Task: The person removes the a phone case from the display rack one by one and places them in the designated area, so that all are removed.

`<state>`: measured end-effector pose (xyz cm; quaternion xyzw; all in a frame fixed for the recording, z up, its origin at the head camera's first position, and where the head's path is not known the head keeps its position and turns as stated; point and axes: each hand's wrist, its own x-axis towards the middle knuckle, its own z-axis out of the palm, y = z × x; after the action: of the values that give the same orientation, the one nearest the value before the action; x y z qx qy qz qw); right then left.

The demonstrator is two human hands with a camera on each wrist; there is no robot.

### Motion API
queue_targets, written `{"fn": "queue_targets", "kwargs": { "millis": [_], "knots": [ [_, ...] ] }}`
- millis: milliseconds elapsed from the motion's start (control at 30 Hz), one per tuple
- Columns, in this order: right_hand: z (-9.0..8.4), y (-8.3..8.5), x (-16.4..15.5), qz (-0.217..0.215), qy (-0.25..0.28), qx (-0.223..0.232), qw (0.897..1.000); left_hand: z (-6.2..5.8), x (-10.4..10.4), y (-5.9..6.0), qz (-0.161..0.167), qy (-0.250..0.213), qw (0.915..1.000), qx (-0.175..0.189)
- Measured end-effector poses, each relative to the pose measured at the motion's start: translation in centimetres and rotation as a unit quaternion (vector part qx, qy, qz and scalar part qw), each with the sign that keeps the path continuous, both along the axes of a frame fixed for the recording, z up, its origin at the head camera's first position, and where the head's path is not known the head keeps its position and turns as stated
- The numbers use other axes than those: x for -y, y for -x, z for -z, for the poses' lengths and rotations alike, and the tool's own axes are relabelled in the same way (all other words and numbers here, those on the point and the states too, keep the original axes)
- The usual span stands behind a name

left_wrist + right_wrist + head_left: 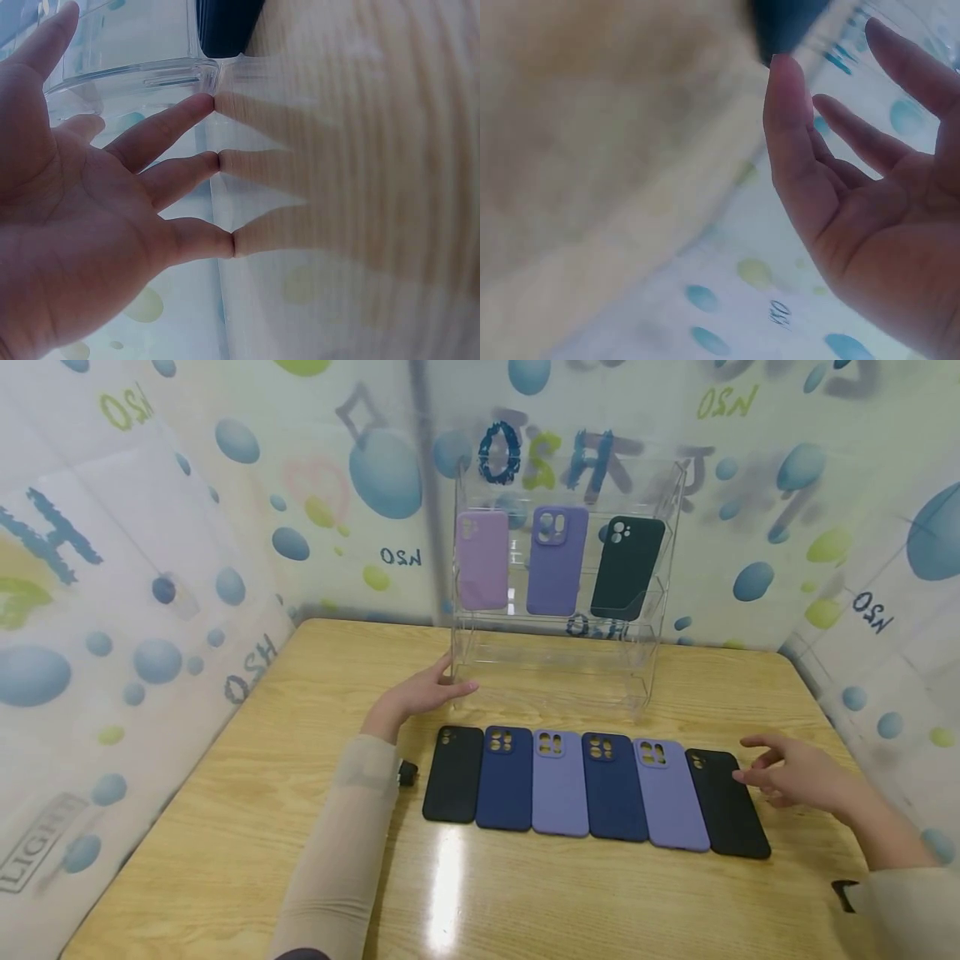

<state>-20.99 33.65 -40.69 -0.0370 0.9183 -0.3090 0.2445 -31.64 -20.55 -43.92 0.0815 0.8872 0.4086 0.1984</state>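
My left hand (427, 691) is beside the lower left corner of a clear acrylic display stand (555, 700), fingers spread. In the left wrist view its fingertips (225, 244) rest on the wooden surface by the stand's base. My right hand (798, 772) hovers at the right end of a row of phone cases, fingers apart. One of its fingertips overlaps the edge of the rightmost black phone case (729, 806). Also in the row lie another black case (453, 777), two dark blue cases (504, 789) and two purple cases (561, 793).
On the stand's upper tier lean a pink case (483, 564), a purple case (557, 568) and a dark green case (628, 572). The wooden table (247, 810) is bounded by a patterned curtain (360, 552) at the back and sides.
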Motion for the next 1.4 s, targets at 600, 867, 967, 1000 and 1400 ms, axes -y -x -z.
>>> {"fn": "queue_targets", "kwargs": {
  "millis": [600, 867, 967, 1000, 1400],
  "knots": [
    [-5.8, 3.6, 2.9, -0.054, -0.036, -0.059, 0.996, -0.1, -0.1, 0.0, 0.003, -0.003, 1.0, -0.005],
    [-5.9, 5.3, 5.3, -0.054, -0.03, -0.067, 0.996, 0.0, 0.0, 0.0, 0.003, 0.0, 1.0, -0.002],
    [-5.8, 5.9, 6.0, -0.055, -0.027, -0.066, 0.996, -0.1, 0.0, -0.1, 0.002, 0.0, 1.0, 0.003],
    [-5.8, 6.1, 6.2, -0.055, -0.026, -0.066, 0.996, -0.1, 0.0, -0.1, 0.003, 0.0, 1.0, 0.004],
    [-4.8, 7.7, 8.3, -0.034, -0.008, -0.046, 0.998, -0.1, -0.1, -0.1, 0.004, -0.003, 1.0, 0.002]
  ]
}}
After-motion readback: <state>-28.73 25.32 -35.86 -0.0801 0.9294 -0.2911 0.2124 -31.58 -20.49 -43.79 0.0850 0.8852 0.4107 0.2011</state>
